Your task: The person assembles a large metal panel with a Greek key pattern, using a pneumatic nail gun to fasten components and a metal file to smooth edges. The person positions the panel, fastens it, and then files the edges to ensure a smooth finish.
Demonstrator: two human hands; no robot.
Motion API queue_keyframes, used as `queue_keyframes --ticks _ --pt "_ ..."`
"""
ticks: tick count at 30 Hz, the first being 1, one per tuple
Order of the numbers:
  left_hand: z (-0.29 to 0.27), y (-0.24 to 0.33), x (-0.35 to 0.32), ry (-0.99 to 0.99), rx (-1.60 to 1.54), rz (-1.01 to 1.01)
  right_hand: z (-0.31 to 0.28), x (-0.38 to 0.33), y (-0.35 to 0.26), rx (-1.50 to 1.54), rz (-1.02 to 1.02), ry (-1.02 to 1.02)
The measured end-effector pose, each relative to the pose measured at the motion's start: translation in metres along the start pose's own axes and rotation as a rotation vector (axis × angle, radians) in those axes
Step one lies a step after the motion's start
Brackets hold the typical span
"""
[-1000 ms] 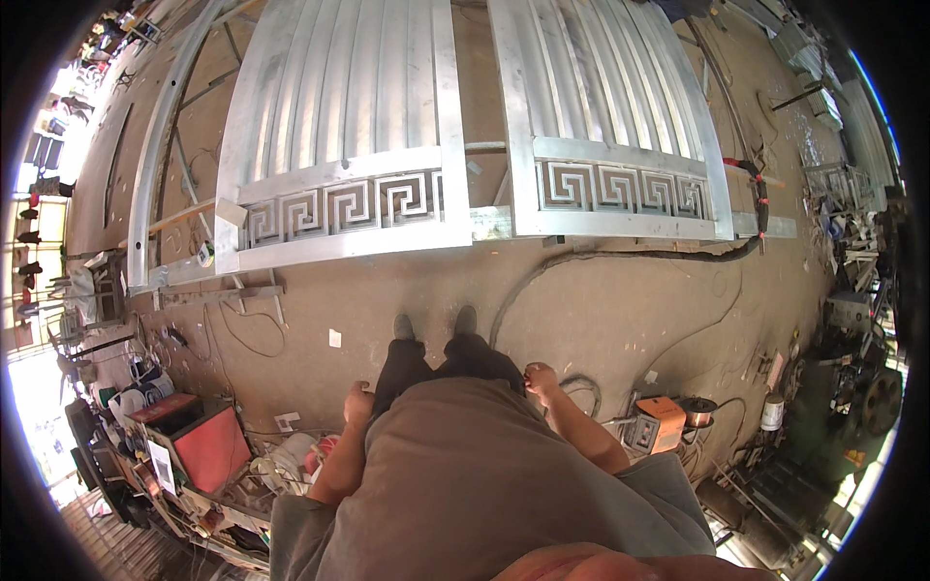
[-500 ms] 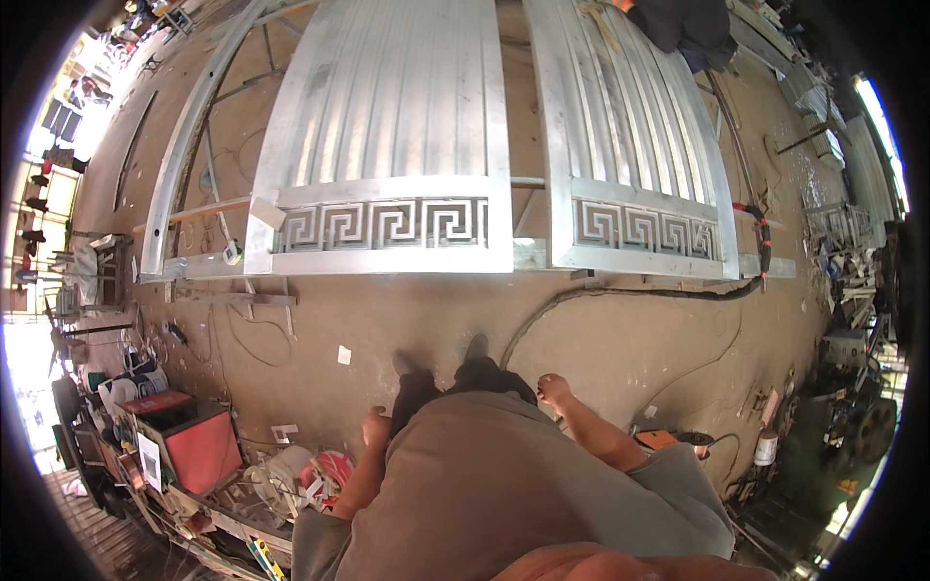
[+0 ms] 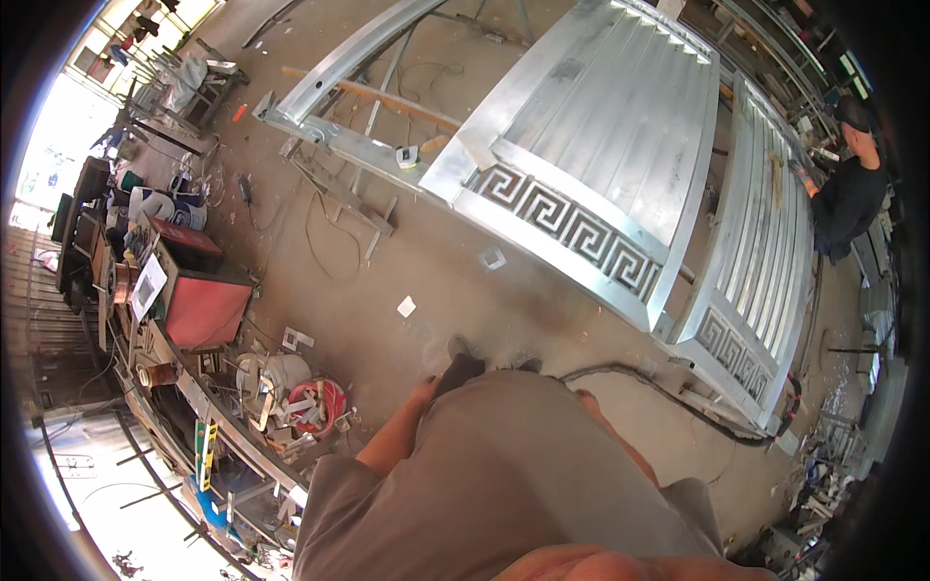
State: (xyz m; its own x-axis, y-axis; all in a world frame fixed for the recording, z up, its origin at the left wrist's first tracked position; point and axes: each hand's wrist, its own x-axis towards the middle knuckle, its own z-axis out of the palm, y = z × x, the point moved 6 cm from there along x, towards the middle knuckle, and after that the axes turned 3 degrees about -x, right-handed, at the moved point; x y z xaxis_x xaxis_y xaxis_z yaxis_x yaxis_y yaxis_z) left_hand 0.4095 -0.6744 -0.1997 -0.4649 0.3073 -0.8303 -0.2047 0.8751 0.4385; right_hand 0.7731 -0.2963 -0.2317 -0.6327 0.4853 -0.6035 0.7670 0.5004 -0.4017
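Observation:
My left hand hangs low beside my dark trouser leg, its fingers hardly showing. Only a sliver of my right hand comes out past my grey-brown shirt, the fingers hidden. I see nothing held in either one. Ahead to the right lies a large silvery metal gate panel with vertical ribs and a Greek-key fretwork band along its near end. A second, similar panel lies right of it. A tape measure rests on the metal frame left of the larger panel.
A black cable curves over the floor toward the panels. Left stand a red metal box, a red bucket of scraps and a cluttered bench with a yellow-green spirit level. Another person is beside the far right panel.
My view has swung left, so the panels now sit farther right and slanted. The bench and red box show more fully. Both hands are less visible, the right one mostly covered by my shirt.

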Motion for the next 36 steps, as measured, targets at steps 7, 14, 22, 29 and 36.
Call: queue_keyframes --ticks 7,14,22,29,36 --pt "-0.046 -0.040 0.004 0.092 -0.124 -0.054 -0.039 0.047 -0.101 -0.092 0.237 -0.054" --pt "-0.060 -0.083 0.004 0.119 -0.207 0.037 -0.141 0.079 -0.237 0.137 0.194 0.120" --pt "-0.082 -0.067 -0.029 0.128 -0.369 -0.174 -0.291 0.216 -0.432 0.316 -0.218 0.381" --pt "-0.082 -0.066 0.016 0.275 -0.359 -0.079 -0.334 0.320 -0.505 0.310 -0.055 0.562" --pt "-0.098 -0.023 0.022 0.309 -0.291 -0.076 -0.323 0.317 -0.526 0.535 -0.160 0.381"
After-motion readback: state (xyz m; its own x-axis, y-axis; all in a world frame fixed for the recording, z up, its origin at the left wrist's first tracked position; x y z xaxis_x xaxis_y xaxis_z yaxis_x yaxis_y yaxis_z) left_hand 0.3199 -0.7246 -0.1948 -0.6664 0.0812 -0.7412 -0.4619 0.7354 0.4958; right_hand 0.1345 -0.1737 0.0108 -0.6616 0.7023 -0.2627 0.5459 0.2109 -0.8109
